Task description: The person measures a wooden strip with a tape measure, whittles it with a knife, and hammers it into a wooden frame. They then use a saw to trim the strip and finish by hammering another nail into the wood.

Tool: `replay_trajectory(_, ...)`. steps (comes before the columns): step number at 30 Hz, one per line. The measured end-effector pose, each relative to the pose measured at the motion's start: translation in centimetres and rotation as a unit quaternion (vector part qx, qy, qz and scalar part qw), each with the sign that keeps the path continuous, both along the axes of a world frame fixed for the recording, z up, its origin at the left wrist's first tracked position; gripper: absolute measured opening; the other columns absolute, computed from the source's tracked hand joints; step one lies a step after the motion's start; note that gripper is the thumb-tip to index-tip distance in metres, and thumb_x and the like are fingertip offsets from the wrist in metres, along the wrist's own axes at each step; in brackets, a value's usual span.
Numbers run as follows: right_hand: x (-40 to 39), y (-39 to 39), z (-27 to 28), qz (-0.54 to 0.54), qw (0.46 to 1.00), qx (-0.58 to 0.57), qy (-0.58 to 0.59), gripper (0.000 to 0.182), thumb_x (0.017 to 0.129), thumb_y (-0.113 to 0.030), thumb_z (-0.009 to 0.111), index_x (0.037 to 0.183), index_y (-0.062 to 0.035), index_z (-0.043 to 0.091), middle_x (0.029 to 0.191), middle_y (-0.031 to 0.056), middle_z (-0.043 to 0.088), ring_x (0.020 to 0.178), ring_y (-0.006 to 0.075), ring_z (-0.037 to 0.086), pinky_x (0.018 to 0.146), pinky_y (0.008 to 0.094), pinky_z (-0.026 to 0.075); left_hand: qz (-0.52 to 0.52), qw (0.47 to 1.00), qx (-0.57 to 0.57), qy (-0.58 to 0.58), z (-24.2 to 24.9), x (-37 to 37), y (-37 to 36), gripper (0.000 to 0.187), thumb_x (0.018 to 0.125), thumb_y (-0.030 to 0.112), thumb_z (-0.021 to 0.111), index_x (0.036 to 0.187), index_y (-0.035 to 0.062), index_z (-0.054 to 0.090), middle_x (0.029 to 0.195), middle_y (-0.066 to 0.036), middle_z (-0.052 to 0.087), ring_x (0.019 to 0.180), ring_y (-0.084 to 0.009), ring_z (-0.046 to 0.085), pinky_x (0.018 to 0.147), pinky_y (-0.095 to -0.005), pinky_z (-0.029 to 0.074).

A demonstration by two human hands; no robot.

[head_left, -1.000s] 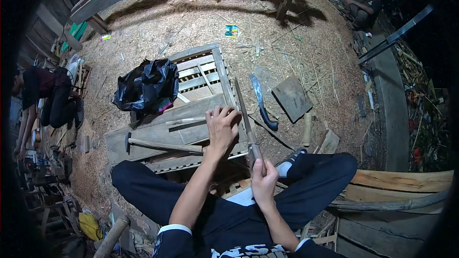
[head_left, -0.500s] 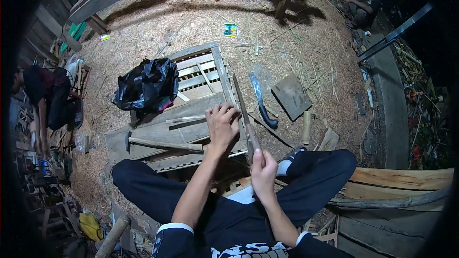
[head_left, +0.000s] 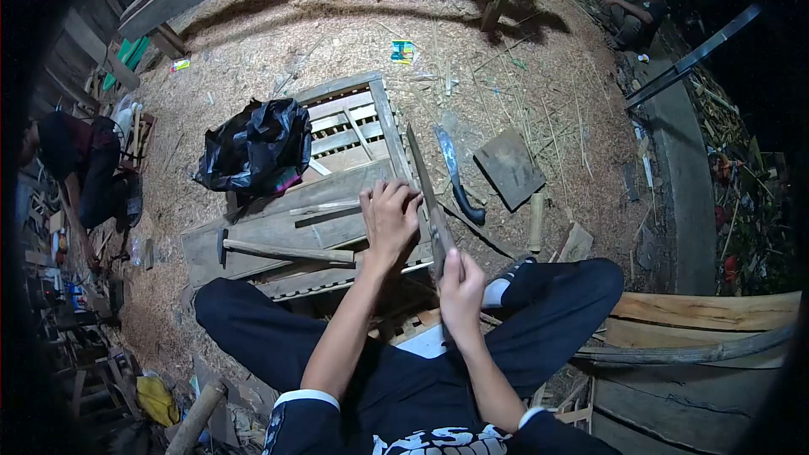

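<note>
The right hand (head_left: 462,293) was clasped around a long blade (head_left: 425,177) beside the right edge of the slatted platform (head_left: 387,125); whether the curled left hand (head_left: 391,217) gripped anything, I couldn't tell

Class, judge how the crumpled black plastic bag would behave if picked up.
The crumpled black plastic bag would likely sag floppily, since its sides crease and fold. Its glossy surface may feel slippery. Its weight is uncertain, as any contents are hidden.
</note>
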State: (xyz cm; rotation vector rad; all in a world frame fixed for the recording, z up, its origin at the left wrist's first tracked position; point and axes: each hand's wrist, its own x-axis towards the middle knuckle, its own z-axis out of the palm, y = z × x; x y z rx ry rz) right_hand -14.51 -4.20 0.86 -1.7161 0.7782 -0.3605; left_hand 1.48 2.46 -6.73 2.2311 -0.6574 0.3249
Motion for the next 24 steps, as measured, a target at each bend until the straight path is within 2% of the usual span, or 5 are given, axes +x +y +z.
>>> replay_trajectory(3, -0.7, 0.3, -0.7, 0.007, 0.998, -0.056, -0.032, 0.046, 0.113, -0.033, 0.051, 0.078, -0.0034, 0.055, 0.061, -0.0017, 0.048, 0.055, 0.0066, 0.045, 0.05, 0.0302, 0.034, 0.007, 1.0, 0.001, 0.001, 0.3, 0.0, 0.0, 0.008, 0.086, 0.018, 0.08, 0.09, 0.0115, 0.078, 0.102, -0.002, 0.072, 0.101, -0.0253, 0.061, 0.096, -0.0413, 0.036)
replay_trajectory(8, -1.6, 0.5, -0.4, -0.01, 0.998, -0.059, -0.017, 0.046, 0.113, -0.032, 0.052, 0.077, -0.0026, 0.054, 0.06, -0.0005, 0.049, 0.054, 0.0095, 0.046, 0.05, 0.0328, 0.036, 0.006, 1.0, -0.005, -0.009, 0.2, -0.1, -0.1, 0.008, 0.086, 0.017, 0.079, 0.091, 0.0114, 0.078, 0.101, -0.003, 0.072, 0.1, -0.0255, 0.061, 0.095, -0.0405, 0.036)
replay_trajectory(9, 0.0, 0.2, 0.3, 0.0, 1.0, -0.025, 0.006, 0.042, 0.11, -0.03, 0.056, 0.084, 0.0029, 0.058, 0.065, 0.0071, 0.051, 0.062, 0.014, 0.047, 0.057, 0.039, 0.04, 0.005, 1.0, -0.004, 0.0, 0.5, 0.0, 0.0, 0.008, 0.086, 0.017, 0.08, 0.091, 0.0116, 0.078, 0.101, -0.002, 0.072, 0.1, -0.025, 0.061, 0.095, -0.0404, 0.036)
replay_trajectory(20, 1.2, 0.3, 0.9, -0.005, 1.0, -0.02, 0.0, 0.042, 0.11, -0.028, 0.056, 0.082, 0.003, 0.057, 0.066, 0.0088, 0.051, 0.062, 0.0151, 0.048, 0.058, 0.0377, 0.04, 0.013, 1.0, 0.002, 0.01, 0.0, 0.0, -0.2, 0.008, 0.087, 0.018, 0.079, 0.09, 0.0115, 0.077, 0.099, -0.001, 0.071, 0.099, -0.0245, 0.061, 0.094, -0.0411, 0.034)
replay_trajectory(24, -3.7, 0.6, 0.0, -0.019, 1.0, 0.012, -0.019, 0.043, 0.11, -0.029, 0.057, 0.082, 0.0035, 0.058, 0.064, 0.0078, 0.051, 0.061, 0.0149, 0.045, 0.058, 0.0399, 0.04, 0.02, 1.0, -0.009, 0.009, 0.4, -0.1, -0.4, 0.006, 0.086, 0.017, 0.079, 0.087, 0.0117, 0.076, 0.1, -0.003, 0.07, 0.1, -0.0244, 0.061, 0.095, -0.0408, 0.034)
